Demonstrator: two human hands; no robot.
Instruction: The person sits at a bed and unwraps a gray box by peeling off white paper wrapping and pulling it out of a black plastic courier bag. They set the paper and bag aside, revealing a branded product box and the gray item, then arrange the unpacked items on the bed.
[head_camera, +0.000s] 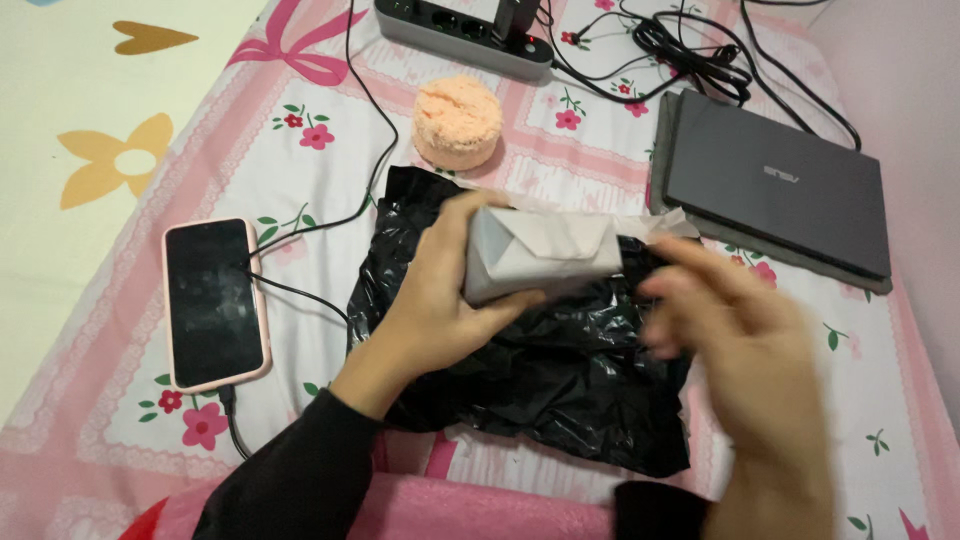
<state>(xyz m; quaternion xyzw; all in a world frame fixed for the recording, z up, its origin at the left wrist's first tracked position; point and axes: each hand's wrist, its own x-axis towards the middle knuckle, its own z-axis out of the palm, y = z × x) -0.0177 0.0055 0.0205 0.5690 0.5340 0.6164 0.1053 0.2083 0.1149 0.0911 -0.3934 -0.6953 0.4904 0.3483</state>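
Observation:
My left hand (440, 290) grips a small parcel wrapped in grey-white paper (545, 250) by its left end, holding it above a crumpled black plastic bag (520, 380) spread on the bed. My right hand (745, 340) is blurred with motion, just right of the parcel and apart from it, fingers spread and holding nothing. A loose flap of the white wrapping (655, 225) sticks out behind the parcel's right end.
A phone in a pink case (213, 302) lies at the left with a black cable plugged in. A round orange sponge-like puff (458, 120) sits beyond the bag. A closed dark laptop (775, 190) lies at the right, with a power strip (460, 30) and tangled cables at the top.

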